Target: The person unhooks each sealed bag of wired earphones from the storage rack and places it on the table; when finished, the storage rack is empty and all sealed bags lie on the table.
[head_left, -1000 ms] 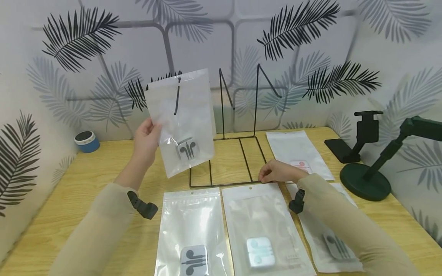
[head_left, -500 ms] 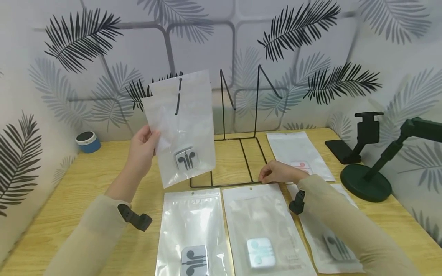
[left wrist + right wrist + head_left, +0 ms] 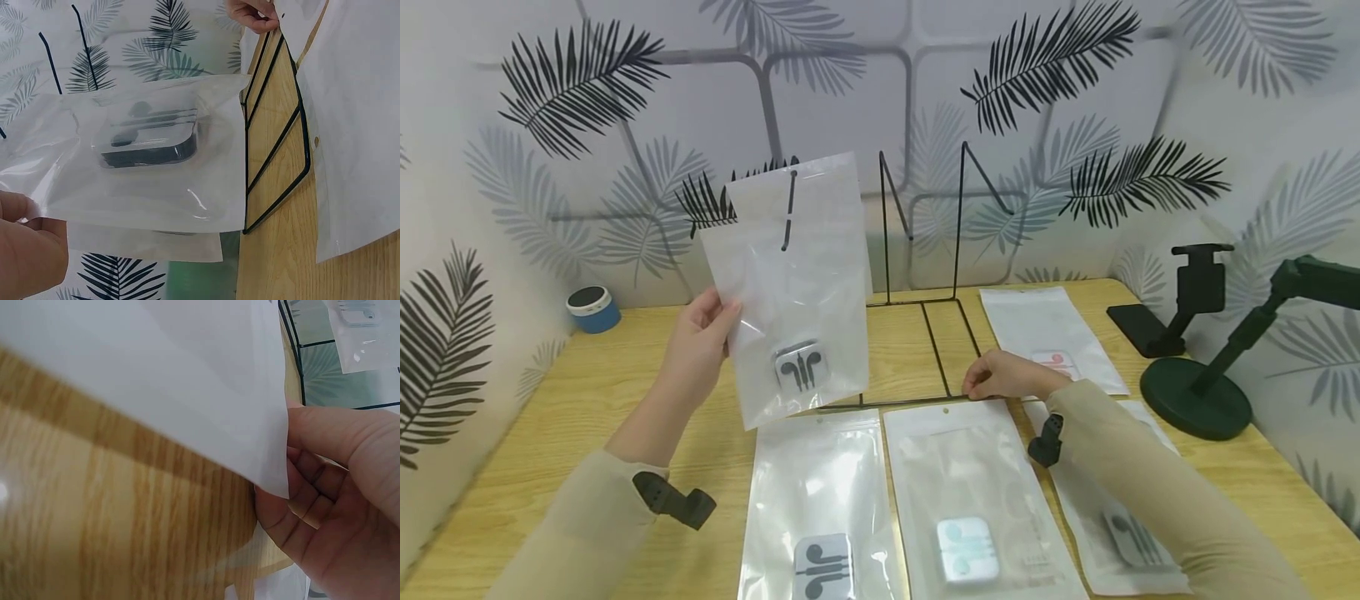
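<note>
My left hand point(image 3: 694, 346) pinches the left edge of a clear-fronted white zip bag point(image 3: 808, 292) that holds a case of dark earphones point(image 3: 801, 367). A prong of the black wire display rack point(image 3: 936, 350) comes through near the bag's top. Behind it another white bag point(image 3: 831, 187) hangs higher on the same prong. My right hand point(image 3: 1011, 373) has its fingers curled at the rack's front right corner, pinching the wire there. In the right wrist view, a bag's white corner point(image 3: 269, 450) lies over those fingers, and the exact contact is partly hidden.
Several bagged earphones lie on the wooden table point(image 3: 512, 517): a dark set point(image 3: 823, 483) in front, a pale green set point(image 3: 966, 458) beside it, and a pink set point(image 3: 1052, 333) at the back. A phone stand point(image 3: 1198, 287), a green-based stand point(image 3: 1195, 396) and a blue speaker point(image 3: 592, 310) stand farther out.
My left hand has drawn the front bag down and toward me along the prong, so the rear bag now shows above it. My right hand has stayed at the rack's corner.
</note>
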### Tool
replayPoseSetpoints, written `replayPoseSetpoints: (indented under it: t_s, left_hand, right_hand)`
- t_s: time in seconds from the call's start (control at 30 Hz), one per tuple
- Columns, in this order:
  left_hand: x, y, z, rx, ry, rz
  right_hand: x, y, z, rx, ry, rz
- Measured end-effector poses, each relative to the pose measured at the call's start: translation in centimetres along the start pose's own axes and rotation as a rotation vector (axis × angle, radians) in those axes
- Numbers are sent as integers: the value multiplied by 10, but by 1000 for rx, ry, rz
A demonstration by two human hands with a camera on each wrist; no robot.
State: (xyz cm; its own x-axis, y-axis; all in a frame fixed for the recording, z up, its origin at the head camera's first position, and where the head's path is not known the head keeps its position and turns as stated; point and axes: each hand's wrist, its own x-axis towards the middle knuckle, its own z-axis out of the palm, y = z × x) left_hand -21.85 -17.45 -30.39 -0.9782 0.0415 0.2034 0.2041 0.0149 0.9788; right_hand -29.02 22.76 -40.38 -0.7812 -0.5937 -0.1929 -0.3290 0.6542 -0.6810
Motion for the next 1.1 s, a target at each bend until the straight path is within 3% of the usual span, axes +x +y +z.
replayPoseSetpoints:
  t_s: [0.27,0.67,1.1]
  left_hand:
    - [-12,2,-1,13,-27,21]
    - [-22,6,-3,-4,-45,-3]
    - [-30,6,-4,-95,-69,34]
  right_hand:
    - [0,-1,0,-2,4,8]
    - [1,1,0,4,2,12]
    - [1,2,0,3,-1,7]
